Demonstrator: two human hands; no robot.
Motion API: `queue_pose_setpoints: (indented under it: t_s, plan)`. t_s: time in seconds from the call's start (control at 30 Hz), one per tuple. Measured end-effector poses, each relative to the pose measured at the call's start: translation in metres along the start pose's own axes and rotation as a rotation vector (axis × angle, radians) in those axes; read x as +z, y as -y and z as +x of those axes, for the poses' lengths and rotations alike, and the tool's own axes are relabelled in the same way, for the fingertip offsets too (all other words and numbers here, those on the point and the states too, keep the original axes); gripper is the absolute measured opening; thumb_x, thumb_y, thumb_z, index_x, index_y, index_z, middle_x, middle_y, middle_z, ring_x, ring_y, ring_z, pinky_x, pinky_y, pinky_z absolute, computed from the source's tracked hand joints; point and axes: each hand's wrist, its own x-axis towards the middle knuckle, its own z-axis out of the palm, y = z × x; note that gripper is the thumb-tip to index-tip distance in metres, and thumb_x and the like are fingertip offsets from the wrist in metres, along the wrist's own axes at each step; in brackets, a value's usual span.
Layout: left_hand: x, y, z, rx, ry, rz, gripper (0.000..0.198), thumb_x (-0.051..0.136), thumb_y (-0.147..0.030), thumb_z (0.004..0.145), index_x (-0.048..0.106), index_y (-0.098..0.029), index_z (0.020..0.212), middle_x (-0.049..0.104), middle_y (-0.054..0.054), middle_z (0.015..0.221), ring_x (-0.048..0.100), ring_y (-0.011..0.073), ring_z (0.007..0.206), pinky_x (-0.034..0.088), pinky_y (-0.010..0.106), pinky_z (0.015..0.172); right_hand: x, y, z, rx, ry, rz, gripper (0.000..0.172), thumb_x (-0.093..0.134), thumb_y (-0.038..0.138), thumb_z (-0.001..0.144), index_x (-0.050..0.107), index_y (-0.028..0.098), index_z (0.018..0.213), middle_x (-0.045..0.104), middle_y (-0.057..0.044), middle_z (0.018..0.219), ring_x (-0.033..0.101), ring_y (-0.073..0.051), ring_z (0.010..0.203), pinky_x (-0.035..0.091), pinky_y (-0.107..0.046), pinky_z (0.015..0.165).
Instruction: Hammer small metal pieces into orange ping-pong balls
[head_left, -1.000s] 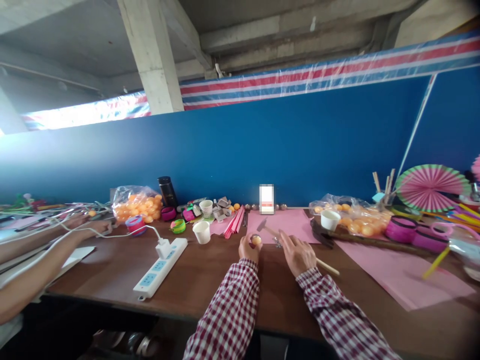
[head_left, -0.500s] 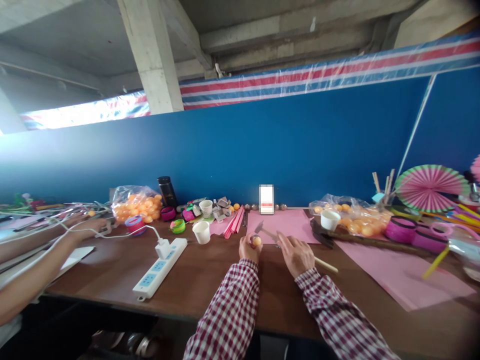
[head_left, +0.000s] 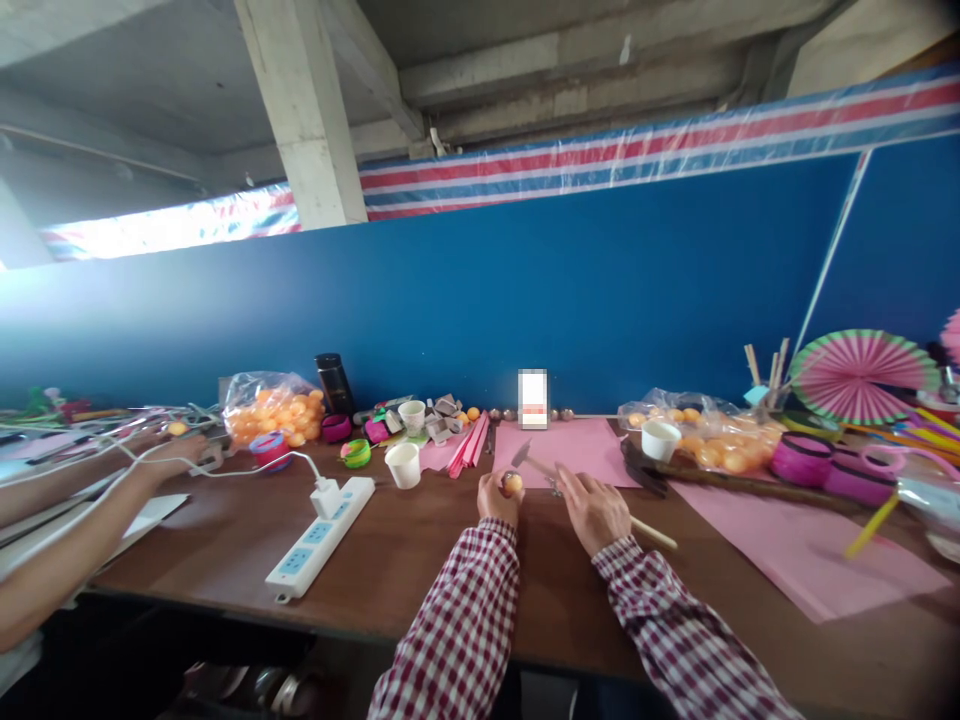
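My left hand [head_left: 499,497] is closed around a small orange ball [head_left: 512,483], held on the brown table [head_left: 420,560] near the edge of a pink paper sheet [head_left: 571,448]. My right hand [head_left: 596,510] grips the wooden handle of a small hammer [head_left: 525,458]. The hammer's metal head hovers just above and behind the ball. Both my sleeves are red-and-white checked.
A white power strip [head_left: 319,535] lies to the left, with paper cups [head_left: 403,464], tape rolls and a bag of orange balls [head_left: 274,408] behind it. Another bag of balls [head_left: 709,435], pink rolls [head_left: 814,458] and a paper fan [head_left: 862,375] are at the right. Another person's arms [head_left: 90,500] reach in at the far left.
The hammer head has shifted slightly back and forth above the ball. The other person's hand at the left has moved a little. My left hand has stayed in place.
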Motion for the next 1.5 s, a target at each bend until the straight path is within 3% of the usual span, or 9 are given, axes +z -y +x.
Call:
queue_pose_setpoints:
  t_s: [0.13,0.27,0.47,0.57,0.8,1.27,1.5]
  plan:
    - [0.0007,0.0008,0.0,-0.012,-0.01,-0.02,0.032,0.065,-0.015,0.05,0.065,-0.019,0.082,0.053,0.003,0.081,0.049,0.0087,0.055,0.044,0.024,0.063,0.0016,-0.0001,-0.0002,-0.042,0.032,0.015,0.03,0.036,0.031,0.086,0.052,0.026,0.112,0.06,-0.002,0.071,0.052,-0.009,0.062,0.026,-0.024,0.061]
    - [0.0001,0.0011,0.0002,-0.01,-0.013,-0.046,0.032,0.064,-0.017,0.051,0.065,-0.02,0.083,0.053,0.002,0.082,0.045,0.0059,0.049,0.044,0.024,0.062,0.0002,-0.0006,0.0003,0.052,0.009,-0.003,0.033,0.034,0.032,0.087,0.05,0.025,0.114,0.06,-0.002,0.072,0.052,-0.009,0.061,0.026,-0.024,0.061]
    - [-0.0024,-0.0006,0.0003,-0.017,-0.043,-0.11,0.037,0.064,-0.019,0.052,0.063,-0.018,0.089,0.056,0.003,0.085,0.047,0.0068,0.051,0.045,0.024,0.06,-0.0017,-0.0012,0.0011,0.082,0.088,-0.014,0.03,0.033,0.032,0.087,0.052,0.026,0.11,0.06,-0.001,0.069,0.051,-0.009,0.057,0.025,-0.025,0.058]
    - [-0.0017,-0.0001,0.001,-0.046,-0.061,-0.182,0.036,0.065,-0.017,0.05,0.062,-0.019,0.086,0.059,0.004,0.085,0.051,0.0086,0.055,0.045,0.023,0.059,-0.0008,-0.0012,0.0007,0.134,0.046,-0.017,0.032,0.033,0.033,0.087,0.051,0.025,0.112,0.06,-0.002,0.073,0.052,-0.009,0.058,0.026,-0.025,0.059]
    - [0.0037,0.0074,0.0033,-0.063,-0.06,-0.303,0.036,0.065,-0.017,0.053,0.057,-0.015,0.089,0.062,0.005,0.082,0.057,0.0116,0.065,0.046,0.022,0.059,0.0006,-0.0015,0.0001,0.037,0.028,-0.023,0.031,0.034,0.031,0.087,0.051,0.025,0.112,0.06,-0.002,0.069,0.052,-0.009,0.061,0.025,-0.025,0.061]
    - [0.0004,0.0007,0.0027,-0.085,0.067,-0.545,0.041,0.066,-0.021,0.055,0.058,-0.014,0.094,0.065,0.007,0.084,0.06,0.0131,0.071,0.048,0.023,0.063,-0.0029,-0.0006,0.0009,0.056,0.027,-0.018,0.032,0.034,0.031,0.087,0.05,0.024,0.113,0.06,-0.003,0.073,0.052,-0.011,0.065,0.025,-0.025,0.063]
    - [-0.0011,0.0,0.0027,-0.147,0.062,-0.618,0.041,0.069,-0.02,0.052,0.058,-0.011,0.091,0.065,0.007,0.079,0.061,0.0127,0.068,0.049,0.024,0.064,-0.0011,-0.0002,0.001,0.055,0.014,-0.014,0.032,0.034,0.031,0.087,0.049,0.024,0.114,0.06,-0.002,0.072,0.052,-0.011,0.066,0.025,-0.025,0.064]
